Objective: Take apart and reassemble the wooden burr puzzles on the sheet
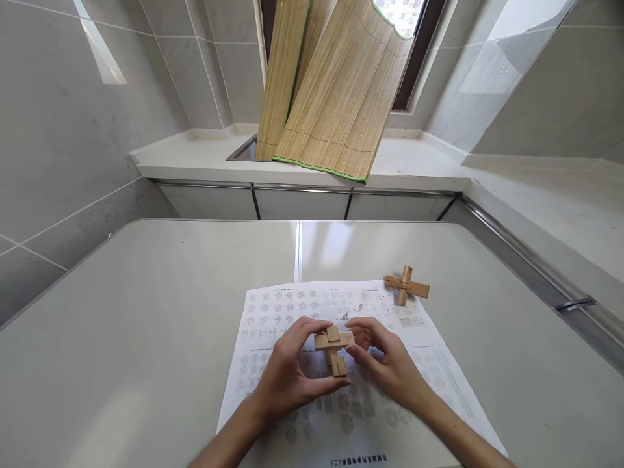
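Observation:
A wooden interlocking puzzle of several notched blocks is held up over a printed sheet. My left hand grips it between the thumb below and the fingers above. At its right side is my right hand, thumb and fingers curled close around the end of a horizontal block. Whether those right fingertips press on the block is hard to make out. The sheet carries rows of small puzzle diagrams, partly covered by my hands and forearms.
A second wooden cross-shaped puzzle rests at the sheet's upper right corner. The pale table has a seam down its middle. Beyond it, a bamboo mat leans on the white window ledge, with tiled walls on both sides.

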Available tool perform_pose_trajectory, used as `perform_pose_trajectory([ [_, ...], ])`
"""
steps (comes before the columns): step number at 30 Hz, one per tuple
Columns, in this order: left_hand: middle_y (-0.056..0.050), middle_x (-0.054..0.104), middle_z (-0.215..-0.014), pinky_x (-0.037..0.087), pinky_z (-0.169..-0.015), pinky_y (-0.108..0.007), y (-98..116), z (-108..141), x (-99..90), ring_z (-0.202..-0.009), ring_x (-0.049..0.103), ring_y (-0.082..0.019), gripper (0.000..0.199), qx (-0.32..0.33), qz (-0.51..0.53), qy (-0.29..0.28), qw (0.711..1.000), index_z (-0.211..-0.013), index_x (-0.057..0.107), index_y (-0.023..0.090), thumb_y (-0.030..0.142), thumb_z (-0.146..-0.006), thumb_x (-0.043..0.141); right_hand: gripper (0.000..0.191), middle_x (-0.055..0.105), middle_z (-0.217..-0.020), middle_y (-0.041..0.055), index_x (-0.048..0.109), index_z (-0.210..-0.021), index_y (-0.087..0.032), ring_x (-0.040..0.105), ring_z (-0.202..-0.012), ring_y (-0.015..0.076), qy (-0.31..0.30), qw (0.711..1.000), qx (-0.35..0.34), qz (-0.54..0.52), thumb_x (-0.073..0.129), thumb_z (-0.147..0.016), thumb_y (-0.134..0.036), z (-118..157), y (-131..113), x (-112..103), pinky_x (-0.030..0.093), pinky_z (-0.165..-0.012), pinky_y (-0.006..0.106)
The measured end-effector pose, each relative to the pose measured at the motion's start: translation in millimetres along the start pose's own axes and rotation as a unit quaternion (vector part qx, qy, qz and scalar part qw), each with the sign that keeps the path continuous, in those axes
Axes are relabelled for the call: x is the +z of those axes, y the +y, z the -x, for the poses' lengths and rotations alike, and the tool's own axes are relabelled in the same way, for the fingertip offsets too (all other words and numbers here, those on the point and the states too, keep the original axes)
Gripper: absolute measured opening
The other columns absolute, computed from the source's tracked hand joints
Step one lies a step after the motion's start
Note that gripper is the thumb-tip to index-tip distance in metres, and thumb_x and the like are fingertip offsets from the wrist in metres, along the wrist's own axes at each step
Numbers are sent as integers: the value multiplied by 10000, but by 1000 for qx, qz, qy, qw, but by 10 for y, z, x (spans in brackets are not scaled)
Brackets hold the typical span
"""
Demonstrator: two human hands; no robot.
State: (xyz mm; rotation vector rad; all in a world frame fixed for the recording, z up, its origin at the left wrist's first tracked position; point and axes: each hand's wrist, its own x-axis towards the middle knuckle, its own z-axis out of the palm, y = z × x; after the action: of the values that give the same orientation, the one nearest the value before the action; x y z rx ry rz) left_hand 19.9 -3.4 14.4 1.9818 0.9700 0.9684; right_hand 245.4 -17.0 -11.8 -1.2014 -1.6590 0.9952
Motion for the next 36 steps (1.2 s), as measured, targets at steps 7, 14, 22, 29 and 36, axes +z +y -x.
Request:
perform_pose_trajectory([
  [7, -48, 715, -1210, 577, -959, -419, -58, -34, -59, -1108, 694, -267, 531, -90, 0, 86, 992, -1270, 635, 280, 408, -821, 889, 160, 704, -941, 36, 595, -1185, -268, 649, -719, 192, -17, 994, -54, 88, 612, -1044, -341, 16, 0, 47, 555, -604, 308],
  [14, -42, 701, -1229, 590, -985, -434, -88, -60, -49, -1136, 697, -268, 549, -125, -7, 122, 985, -1292, 612, 285, 444, -835, 870, 356, 682, -1147, 105, 586, -1264, -250, 681, -983, 278, -51, 964, -150, 212, 711, -931, -220, 39, 59, 162, 604, -785, 410],
  [22, -30, 702, -1224, 598, -953, -411, -92, -49, -46, -1113, 701, -258, 551, -109, -17, 126, 986, -1308, 610, 303, 420, -836, 869, 199, 703, -948, 52, 669, -1095, -262, 647, -791, 224, -33, 998, 46, 8, 668, -1001, -438, -34, -54, 21, 537, -684, 340],
  [29, -48, 686, -1239, 579, -959, -420, -93, -37, -35, -1115, 679, -265, 570, -97, -28, 129, 986, -1327, 590, 290, 405, -843, 868, 285, 611, -1458, 124, 702, -996, -236, 683, -950, 236, -50, 933, 164, -315, 727, -960, -518, -79, -65, -126, 543, -767, 351],
  [36, -49, 676, -1216, 579, -919, -398, -75, -11, -20, -1069, 673, -254, 562, -65, -30, 104, 992, -1321, 579, 287, 399, -851, 865, 452, 655, -978, 73, 757, -1163, -203, 570, -752, 176, -45, 855, 162, -490, 719, -940, -593, -82, -36, -99, 506, -678, 298],
])
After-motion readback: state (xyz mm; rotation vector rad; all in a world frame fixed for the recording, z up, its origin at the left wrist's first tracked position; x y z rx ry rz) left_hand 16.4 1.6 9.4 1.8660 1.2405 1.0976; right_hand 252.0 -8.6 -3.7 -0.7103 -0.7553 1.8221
